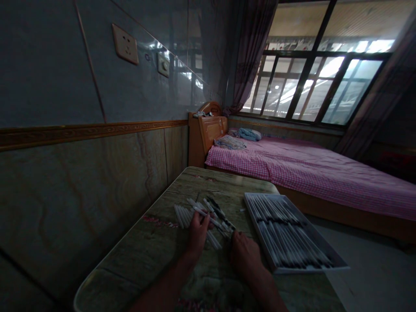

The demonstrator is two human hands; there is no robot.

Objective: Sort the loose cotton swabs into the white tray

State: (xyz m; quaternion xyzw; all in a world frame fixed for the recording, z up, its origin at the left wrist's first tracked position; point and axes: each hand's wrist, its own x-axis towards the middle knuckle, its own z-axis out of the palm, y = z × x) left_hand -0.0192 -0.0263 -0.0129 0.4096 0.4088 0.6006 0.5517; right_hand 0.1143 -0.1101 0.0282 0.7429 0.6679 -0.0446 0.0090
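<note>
My left hand point(196, 230) is closed around a slim white translucent pen barrel point(200, 212), which slants toward my right hand. Close to the barrel's lower right end, my right hand point(246, 252) has its fingers curled together; what they pinch is hidden. Loose clear pen tubes point(183, 216) lie on the table to the left of my left hand, and a few more show between the hands. Several black pen parts point(217, 208) lie in a small pile just beyond my hands. Dim light and blur hide finer detail.
A shallow white tray point(338, 265) with rows of black-tipped pens rests at the table's right side. The marble-patterned table point(139, 264) has a rounded edge near the tiled wall point(130, 182). Behind it stands a bed point(292, 162) with a pink checked sheet.
</note>
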